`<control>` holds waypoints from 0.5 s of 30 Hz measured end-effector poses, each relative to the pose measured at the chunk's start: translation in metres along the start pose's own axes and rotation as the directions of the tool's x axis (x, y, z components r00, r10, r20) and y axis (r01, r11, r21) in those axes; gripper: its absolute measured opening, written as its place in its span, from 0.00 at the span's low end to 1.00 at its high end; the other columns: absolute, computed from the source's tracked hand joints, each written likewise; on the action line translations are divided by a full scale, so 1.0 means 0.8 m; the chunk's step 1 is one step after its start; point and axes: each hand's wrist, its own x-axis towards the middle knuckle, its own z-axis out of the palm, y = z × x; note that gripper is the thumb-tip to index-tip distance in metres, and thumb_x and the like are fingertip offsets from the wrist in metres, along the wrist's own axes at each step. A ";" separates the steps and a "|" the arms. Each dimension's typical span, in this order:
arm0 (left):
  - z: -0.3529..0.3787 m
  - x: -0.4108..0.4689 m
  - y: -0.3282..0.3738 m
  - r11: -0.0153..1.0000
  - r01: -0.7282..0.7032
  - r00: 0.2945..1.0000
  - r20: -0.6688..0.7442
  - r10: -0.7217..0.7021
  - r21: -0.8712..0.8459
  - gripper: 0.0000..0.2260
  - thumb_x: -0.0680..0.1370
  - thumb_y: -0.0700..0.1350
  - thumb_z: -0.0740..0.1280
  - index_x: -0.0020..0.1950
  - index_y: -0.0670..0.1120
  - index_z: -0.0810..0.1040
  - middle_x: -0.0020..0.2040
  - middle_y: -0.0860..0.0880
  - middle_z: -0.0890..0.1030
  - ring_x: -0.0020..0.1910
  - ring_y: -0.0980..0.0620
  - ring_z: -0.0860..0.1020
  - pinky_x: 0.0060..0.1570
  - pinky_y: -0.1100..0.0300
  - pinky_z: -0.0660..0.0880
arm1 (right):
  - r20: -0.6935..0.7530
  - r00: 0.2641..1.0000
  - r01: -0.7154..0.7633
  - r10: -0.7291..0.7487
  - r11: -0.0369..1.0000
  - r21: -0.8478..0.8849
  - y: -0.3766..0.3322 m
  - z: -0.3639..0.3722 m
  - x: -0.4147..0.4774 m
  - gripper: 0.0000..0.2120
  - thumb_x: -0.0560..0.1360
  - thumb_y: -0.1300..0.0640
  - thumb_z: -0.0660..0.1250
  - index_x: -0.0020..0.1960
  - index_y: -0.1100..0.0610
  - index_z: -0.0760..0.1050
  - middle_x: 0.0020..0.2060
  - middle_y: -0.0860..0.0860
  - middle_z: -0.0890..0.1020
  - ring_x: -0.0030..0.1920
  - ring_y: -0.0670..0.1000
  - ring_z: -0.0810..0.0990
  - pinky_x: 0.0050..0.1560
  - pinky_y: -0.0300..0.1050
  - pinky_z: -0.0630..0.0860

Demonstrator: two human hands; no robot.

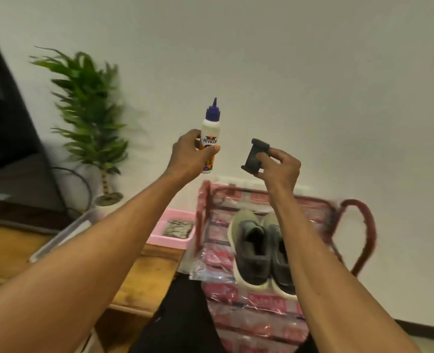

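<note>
My left hand grips a white glue bottle with a purple pointed cap, held upright at chest height in front of the wall. Beside it, my right hand pinches a small dark grey rubber piece between thumb and fingers. Both arms are raised. Below them a pair of grey-green shoes with white soles sits on a red and clear plastic bag that lies across my lap.
A pink tray holding a patterned dark item rests on a wooden table at the left. A clear plastic bin, a black screen and a potted green plant stand further left. The white wall fills the background.
</note>
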 end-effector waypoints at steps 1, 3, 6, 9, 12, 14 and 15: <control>-0.024 -0.001 -0.012 1.000 0.012 0.999 -0.034 -0.012 0.014 0.13 0.76 0.47 0.71 0.57 0.46 0.76 0.45 0.51 0.76 0.49 0.48 0.79 0.48 0.49 0.80 | 0.049 0.999 -0.010 0.010 1.000 -0.005 0.005 0.023 -0.008 0.10 0.67 0.65 0.71 0.48 0.59 0.83 0.46 0.52 0.84 0.45 0.56 0.84 0.36 0.52 0.83; -0.064 -0.005 -0.035 0.998 0.044 0.994 -0.099 -0.039 0.045 0.11 0.75 0.47 0.71 0.55 0.47 0.76 0.45 0.51 0.77 0.49 0.46 0.79 0.45 0.50 0.80 | 0.124 0.992 -0.013 0.017 0.999 -0.034 0.012 0.063 -0.026 0.12 0.67 0.64 0.71 0.50 0.60 0.83 0.45 0.52 0.84 0.45 0.55 0.84 0.36 0.52 0.83; -0.119 -0.024 -0.077 0.991 0.100 0.981 -0.178 -0.083 0.088 0.12 0.74 0.46 0.73 0.54 0.45 0.77 0.47 0.46 0.80 0.48 0.46 0.79 0.42 0.55 0.78 | 0.198 0.980 -0.003 0.024 0.995 -0.104 0.026 0.112 -0.056 0.11 0.68 0.64 0.71 0.50 0.59 0.84 0.43 0.48 0.83 0.39 0.44 0.83 0.38 0.49 0.83; -0.174 -0.059 -0.125 0.979 0.190 0.952 -0.257 -0.164 0.079 0.11 0.72 0.44 0.75 0.52 0.47 0.78 0.47 0.47 0.82 0.48 0.48 0.81 0.49 0.51 0.79 | 0.310 0.950 0.021 0.030 0.987 -0.161 0.048 0.155 -0.090 0.08 0.66 0.61 0.71 0.41 0.50 0.82 0.42 0.46 0.83 0.37 0.44 0.83 0.39 0.50 0.83; -0.226 -0.104 -0.178 0.944 0.328 0.892 -0.337 -0.301 0.024 0.10 0.71 0.43 0.76 0.50 0.47 0.80 0.44 0.49 0.83 0.45 0.50 0.82 0.49 0.49 0.80 | 0.419 0.908 0.078 0.014 0.977 -0.201 0.061 0.194 -0.129 0.10 0.67 0.61 0.70 0.38 0.45 0.80 0.38 0.41 0.82 0.34 0.40 0.82 0.38 0.43 0.82; -0.254 -0.138 -0.211 0.917 0.398 0.845 -0.387 -0.368 -0.004 0.10 0.70 0.42 0.77 0.47 0.49 0.79 0.41 0.50 0.83 0.43 0.50 0.82 0.47 0.47 0.80 | 0.503 0.864 0.113 0.011 0.970 -0.215 0.072 0.218 -0.163 0.10 0.68 0.64 0.69 0.42 0.51 0.82 0.37 0.43 0.81 0.34 0.37 0.81 0.34 0.31 0.77; -0.264 -0.152 -0.224 0.906 0.423 0.825 -0.402 -0.397 -0.026 0.10 0.70 0.40 0.77 0.46 0.49 0.79 0.40 0.50 0.83 0.42 0.50 0.81 0.47 0.48 0.79 | 0.534 0.846 0.143 0.001 0.963 -0.228 0.075 0.226 -0.179 0.08 0.68 0.65 0.69 0.43 0.54 0.84 0.37 0.46 0.82 0.35 0.37 0.80 0.33 0.28 0.75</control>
